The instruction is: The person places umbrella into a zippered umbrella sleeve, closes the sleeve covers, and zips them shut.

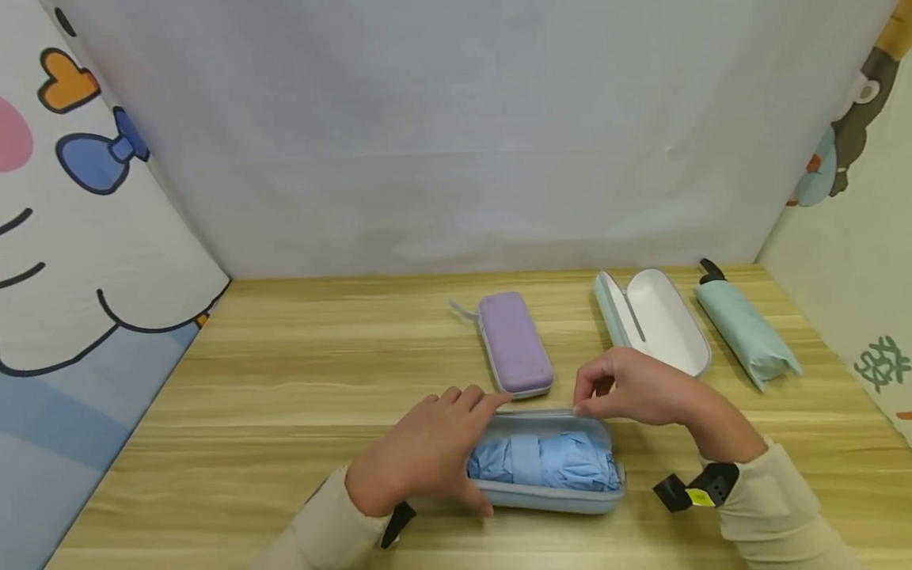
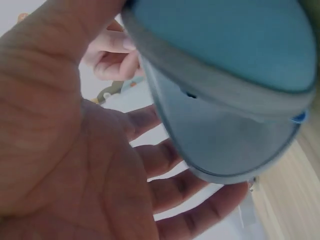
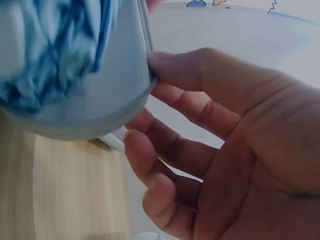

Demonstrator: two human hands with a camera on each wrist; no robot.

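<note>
A light blue zip case [image 1: 549, 497] stands with its lid raised on the near part of the table. Inside it lies a bundle of crinkled blue fabric [image 1: 573, 461], wrapped by a band, which looks like a folded umbrella. My left hand [image 1: 431, 443] holds the case's left end, thumb at the near side and fingers behind the lid [image 2: 215, 135]. At the far right corner my right hand [image 1: 634, 388] pinches the case's edge between thumb and index finger; its other fingers [image 3: 160, 195] are loosely curled.
Behind the case lies a closed purple zip case [image 1: 516, 340] with a strap. An opened mint case [image 1: 663, 317] with a white inside lies behind the right hand. Farther right is a mint fabric roll [image 1: 744, 324] with a black end. A pale wall [image 1: 456, 158] borders the table.
</note>
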